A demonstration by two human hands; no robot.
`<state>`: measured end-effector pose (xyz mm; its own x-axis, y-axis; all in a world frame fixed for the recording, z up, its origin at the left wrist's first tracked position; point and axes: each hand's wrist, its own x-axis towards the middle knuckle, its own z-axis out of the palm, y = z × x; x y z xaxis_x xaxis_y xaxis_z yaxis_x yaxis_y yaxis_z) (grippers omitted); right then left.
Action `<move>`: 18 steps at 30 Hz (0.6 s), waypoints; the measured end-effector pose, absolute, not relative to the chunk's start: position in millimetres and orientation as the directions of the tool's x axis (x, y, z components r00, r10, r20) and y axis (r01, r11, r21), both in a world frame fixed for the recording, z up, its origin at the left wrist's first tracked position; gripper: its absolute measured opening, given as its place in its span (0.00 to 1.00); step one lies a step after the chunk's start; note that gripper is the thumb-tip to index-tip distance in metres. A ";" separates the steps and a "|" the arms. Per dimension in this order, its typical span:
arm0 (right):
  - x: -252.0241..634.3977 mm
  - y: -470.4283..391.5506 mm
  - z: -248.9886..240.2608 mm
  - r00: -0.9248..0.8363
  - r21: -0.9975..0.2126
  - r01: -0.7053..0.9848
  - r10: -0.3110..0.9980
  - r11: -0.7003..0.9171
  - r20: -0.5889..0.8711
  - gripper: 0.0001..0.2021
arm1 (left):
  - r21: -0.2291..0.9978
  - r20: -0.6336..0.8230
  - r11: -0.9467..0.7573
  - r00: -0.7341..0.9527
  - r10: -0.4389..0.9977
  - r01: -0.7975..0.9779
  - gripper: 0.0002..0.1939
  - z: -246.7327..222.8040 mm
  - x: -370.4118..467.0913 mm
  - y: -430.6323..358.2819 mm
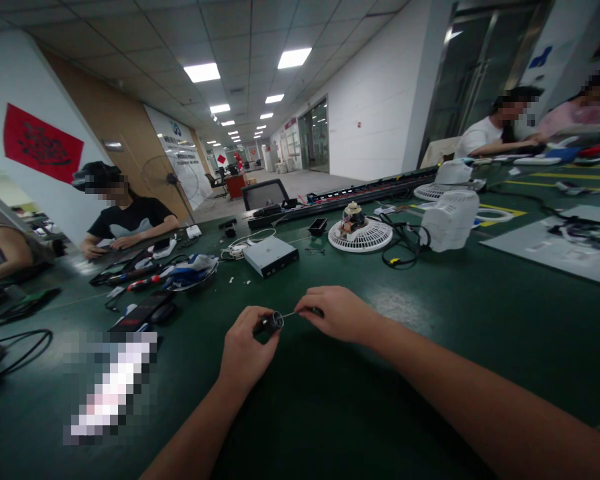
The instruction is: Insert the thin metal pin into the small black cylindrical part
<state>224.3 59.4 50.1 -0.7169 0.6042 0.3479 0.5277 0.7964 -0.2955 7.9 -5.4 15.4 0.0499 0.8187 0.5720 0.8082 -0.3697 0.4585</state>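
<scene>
Cylinder [269, 323] sits in the half-closed left hand [245, 343]; the right hand [340, 313] pinches a thin tool [289, 314]. Sign [177, 150] lettering is illegible; table [430, 307] surface separates hands from drive [271, 253].

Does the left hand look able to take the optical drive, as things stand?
Probably not: nothing visible stands between the left hand and the optical drive ahead, but the hand holds a small dark cylindrical part.
</scene>
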 end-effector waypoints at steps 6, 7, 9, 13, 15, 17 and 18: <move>225.1 54.4 53.8 -0.751 -0.235 0.533 0.582 0.813 0.312 0.10 | 0.422 0.559 -0.418 0.132 0.819 0.805 0.12 14.8 10.5 -6.2; 225.1 53.4 54.8 -0.759 -0.242 0.522 0.575 0.818 0.304 0.10 | 0.416 0.553 -0.428 0.150 0.819 0.802 0.12 14.9 10.5 -6.2; 224.3 51.8 55.9 -0.739 -0.253 0.548 0.604 0.797 0.298 0.10 | 0.396 0.554 -0.450 0.183 0.812 0.801 0.12 15.1 10.3 -6.1; 221.3 50.2 55.8 -0.690 -0.239 0.628 0.672 0.741 0.270 0.10 | 0.373 0.546 -0.438 0.188 0.816 0.818 0.12 15.2 9.4 -5.3; 220.5 49.7 55.9 -0.719 -0.256 0.601 0.653 0.757 0.240 0.09 | 0.370 0.531 -0.439 0.202 0.823 0.819 0.12 15.2 9.7 -5.5; 220.7 49.8 56.4 -0.725 -0.278 0.592 0.651 0.756 0.226 0.09 | 0.360 0.523 -0.453 0.226 0.822 0.816 0.13 15.0 10.7 -6.2; 221.0 50.2 56.6 -0.710 -0.278 0.608 0.666 0.744 0.230 0.09 | 0.352 0.520 -0.457 0.235 0.821 0.817 0.13 14.9 11.3 -6.6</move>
<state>221.0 50.2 56.6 -0.7100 0.6658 0.2296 0.6078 0.7439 -0.2778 11.3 -6.6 14.9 0.2347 0.8213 0.5200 0.8169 -0.4566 0.3524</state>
